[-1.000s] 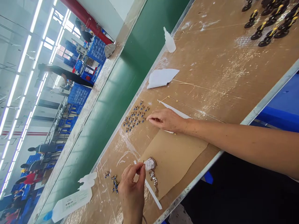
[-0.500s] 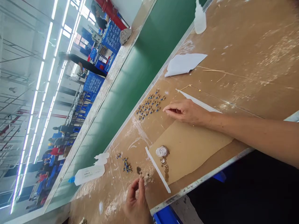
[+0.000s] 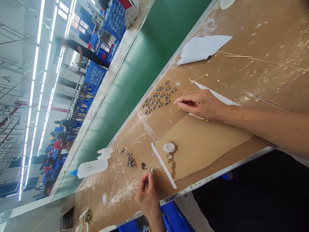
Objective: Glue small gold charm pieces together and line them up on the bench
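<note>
A big brown sheet lay on the table. The left hand was just left of the sheet, thumb and finger pinched close near some tiny brown bits; they were too small to tell if it held one. The right hand was by the sheet's right end, fingers curled and tips close, and whether it held anything could not be told. Little blue and gold pieces were spread past the sheet's far edge. A small round pot, white on top, sat on the sheet's left part.
</note>
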A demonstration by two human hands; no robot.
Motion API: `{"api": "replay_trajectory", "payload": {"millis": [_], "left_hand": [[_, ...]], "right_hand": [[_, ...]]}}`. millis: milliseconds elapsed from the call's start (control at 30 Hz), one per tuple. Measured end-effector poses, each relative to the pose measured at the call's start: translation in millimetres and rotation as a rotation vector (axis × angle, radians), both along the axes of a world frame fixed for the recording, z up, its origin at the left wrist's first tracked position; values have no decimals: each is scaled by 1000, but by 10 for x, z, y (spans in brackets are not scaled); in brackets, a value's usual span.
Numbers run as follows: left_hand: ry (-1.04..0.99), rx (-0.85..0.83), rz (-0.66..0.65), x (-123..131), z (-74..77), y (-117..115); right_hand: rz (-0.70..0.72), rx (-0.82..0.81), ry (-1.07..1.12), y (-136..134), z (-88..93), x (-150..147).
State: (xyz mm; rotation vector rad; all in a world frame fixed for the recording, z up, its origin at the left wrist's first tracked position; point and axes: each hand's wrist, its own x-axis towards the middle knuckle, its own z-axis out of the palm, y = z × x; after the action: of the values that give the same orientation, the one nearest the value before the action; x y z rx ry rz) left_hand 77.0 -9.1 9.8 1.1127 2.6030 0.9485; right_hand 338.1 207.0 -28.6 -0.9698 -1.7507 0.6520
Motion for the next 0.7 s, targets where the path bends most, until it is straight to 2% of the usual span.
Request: {"api": "replay_trajectory", "payload": {"millis": [100,400,700], "left_hand": [[19,-10,-39,-15,19,14],[120,-74,48,85,-5,34],[157,-95,86,30,-60,30]], "right_hand": [[-8,12,-12,5,0,1],[11,12,6,9,32,4],[10,73,1,19,23,7]]}}
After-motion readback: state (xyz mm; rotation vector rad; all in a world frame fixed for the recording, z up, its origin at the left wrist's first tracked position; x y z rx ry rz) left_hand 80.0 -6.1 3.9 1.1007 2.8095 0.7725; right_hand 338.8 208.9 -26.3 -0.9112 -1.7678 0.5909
